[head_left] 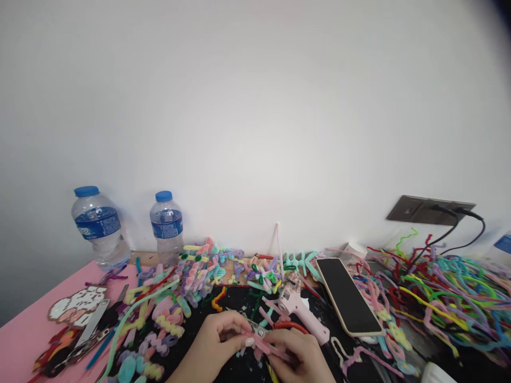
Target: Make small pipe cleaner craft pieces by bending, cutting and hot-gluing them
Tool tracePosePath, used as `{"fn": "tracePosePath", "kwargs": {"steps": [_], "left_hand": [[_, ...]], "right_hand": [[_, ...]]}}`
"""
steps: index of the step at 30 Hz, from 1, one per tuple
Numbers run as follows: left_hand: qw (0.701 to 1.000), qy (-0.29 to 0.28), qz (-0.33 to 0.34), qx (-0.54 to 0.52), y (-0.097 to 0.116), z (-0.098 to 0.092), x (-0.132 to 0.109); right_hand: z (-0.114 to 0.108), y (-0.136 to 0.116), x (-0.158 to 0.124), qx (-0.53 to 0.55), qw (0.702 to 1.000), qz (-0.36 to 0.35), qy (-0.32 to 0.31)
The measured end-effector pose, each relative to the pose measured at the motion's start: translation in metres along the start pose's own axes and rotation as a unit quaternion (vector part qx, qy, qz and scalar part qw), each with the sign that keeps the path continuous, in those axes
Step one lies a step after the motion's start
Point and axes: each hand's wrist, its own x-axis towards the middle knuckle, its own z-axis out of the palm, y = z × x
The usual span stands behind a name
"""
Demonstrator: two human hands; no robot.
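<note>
Low in the middle of the head view, my left hand (223,340) is closed, thumb and forefinger pinching the left end of a pink pipe cleaner piece (260,344). My right hand (299,354) is closed on the same piece from the other side, its fingers curled around it. Part of the piece is hidden by my fingers. Just behind my hands lie pliers, their metal head (261,332) showing between them and a red handle (293,325) above my right hand. A pale pink glue gun (305,314) rests beyond my right hand.
A phone (351,298) lies to the right, beside a large tangle of pipe cleaners (451,298). Finished-looking pipe cleaner shapes (202,268) line the wall. Two water bottles (98,229) stand at the back left. Scissors (91,322) lie on the pink surface (19,340).
</note>
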Motion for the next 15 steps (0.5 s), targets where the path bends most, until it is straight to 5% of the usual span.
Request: {"fn": "tracePosePath", "kwargs": {"steps": [15], "left_hand": [[1.000,0.008,0.007,0.014,-0.0025,0.0011,0.0012]], "right_hand": [[-0.0001,0.0023,-0.0025,-0.036,0.999,-0.009,0.005]]}}
